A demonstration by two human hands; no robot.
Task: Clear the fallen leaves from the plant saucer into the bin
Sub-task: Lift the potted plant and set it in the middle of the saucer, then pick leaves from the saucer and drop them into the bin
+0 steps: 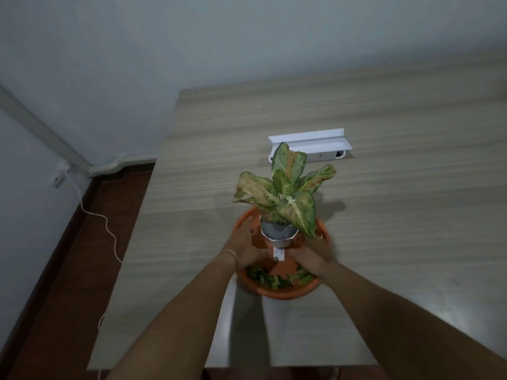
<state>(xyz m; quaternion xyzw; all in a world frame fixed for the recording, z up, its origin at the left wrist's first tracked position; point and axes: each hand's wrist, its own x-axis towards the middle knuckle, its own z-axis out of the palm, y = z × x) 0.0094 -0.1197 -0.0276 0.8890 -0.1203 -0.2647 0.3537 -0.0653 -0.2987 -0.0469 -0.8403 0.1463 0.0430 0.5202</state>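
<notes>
A round orange plastic plant saucer sits on a pale wood-grain table, nearer its left edge than its right and closer to the near edge. Small fallen green leaves lie scattered in the saucer's near part. At the saucer's middle is a potted plant with broad green-and-pink mottled leaves, its small pot wrapped in white and grey paper with a small label hanging off it. Both bare hands reach in from the near edge. The left hand cups the pot's left side, fingers spread against it. The right hand wraps the pot's right side. Whether the pot is lifted clear of the saucer cannot be told. Toward the table's far edge, a white rectangular socket box with a raised lid sits well apart from the saucer.
</notes>
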